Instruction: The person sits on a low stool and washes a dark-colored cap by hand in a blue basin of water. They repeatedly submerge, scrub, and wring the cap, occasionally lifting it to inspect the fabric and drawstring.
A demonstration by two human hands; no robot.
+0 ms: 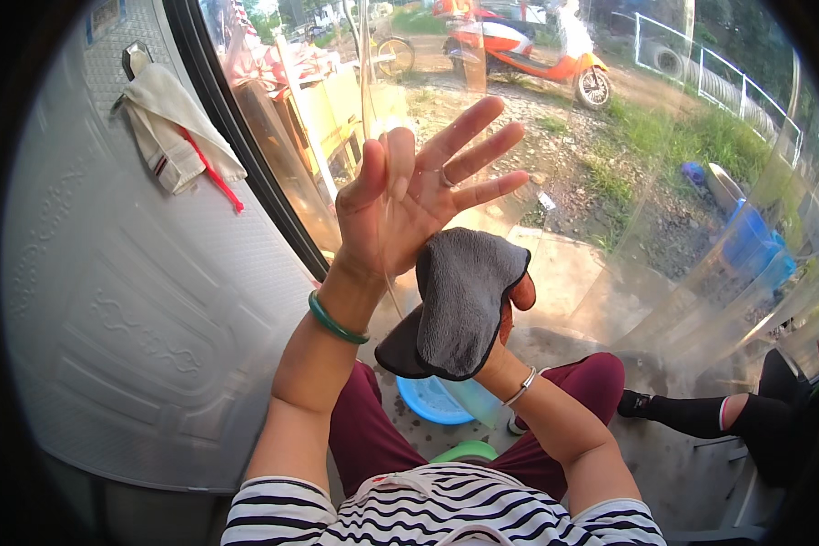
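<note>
Raised in front of me, my left hand (416, 188) has its thumb and bent index finger at the edge of a clear plastic curtain strip (387, 239), pinching it. The other three fingers are spread, palm towards me. Just below, my right hand (519, 297) holds a grey microfibre cloth (467, 300) with dark edging. The cloth drapes over most of that hand, so only part of the fingers shows. Its top touches or nearly touches the heel of my left hand. A blue basin (433, 401) with suds or liquid sits on the floor between my legs, partly hidden by the cloth.
A white embossed door (143, 327) stands at left, a pale cloth (181, 136) hanging from its handle. More clear strips (669, 273) hang at right. Another person's leg (689, 411) extends from the right. Outside is an orange scooter (539, 51). A green stool (465, 450) is under me.
</note>
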